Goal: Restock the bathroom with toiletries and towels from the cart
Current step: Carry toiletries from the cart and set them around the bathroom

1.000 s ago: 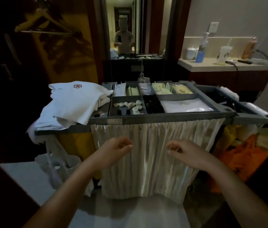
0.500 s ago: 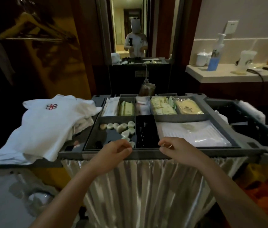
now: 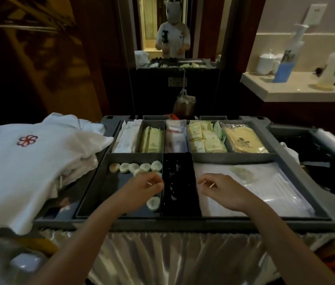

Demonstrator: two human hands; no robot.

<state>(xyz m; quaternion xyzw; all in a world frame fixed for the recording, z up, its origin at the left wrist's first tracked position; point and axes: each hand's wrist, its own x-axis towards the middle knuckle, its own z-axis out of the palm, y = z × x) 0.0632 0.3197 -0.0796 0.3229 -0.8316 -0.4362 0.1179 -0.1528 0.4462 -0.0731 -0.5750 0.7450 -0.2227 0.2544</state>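
Two hands are out over the cart, and we're hovering, not grabbing. Our left hand hangs above the soap compartment, right at its inner edge. The fingers are loosely curled, thumb and fingertips close together, and we can see nothing held between them. Our right hand mirrors it over the near-left corner of the flat clear packets, with the same relaxed curl and nothing in it that we can make out.

Between the two hands sits the narrow black compartment, too dark for us to read its contents. Everything we need is within reach. Round soaps are strung along the far side of their bin. Pale green sachets and yellow packets fill the back row. Folded white towels are piled on the cart's left end, apart from the small goods.

That sorting looks deliberate to us, one kind per bin, so a quick reach lands on the right item. Our guess is that we're at the choosing stage with nothing collected yet. The hands are held low and ready to drop onto soaps or packets. Off to the right, well beyond the cart, stands the pale counter.
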